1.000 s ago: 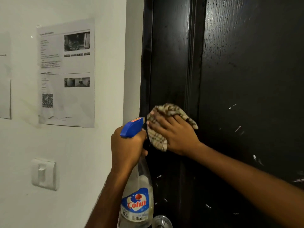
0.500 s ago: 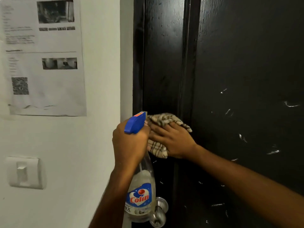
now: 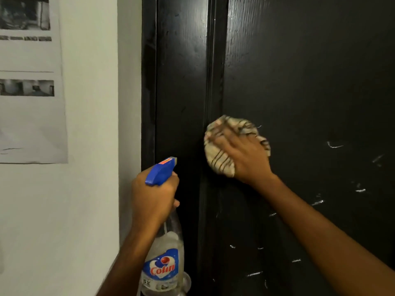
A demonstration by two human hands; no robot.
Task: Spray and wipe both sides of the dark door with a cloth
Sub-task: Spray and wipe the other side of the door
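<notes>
Where the cloth lies: bunched against the dark door, near its left edge, beside a vertical groove.
Right hand: fingers spread over the cloth, pressing it to the door; blurred.
Left hand: curled round the neck of the spray bottle, nozzle toward the door.
Wall: a printed paper hangs on it.
</notes>
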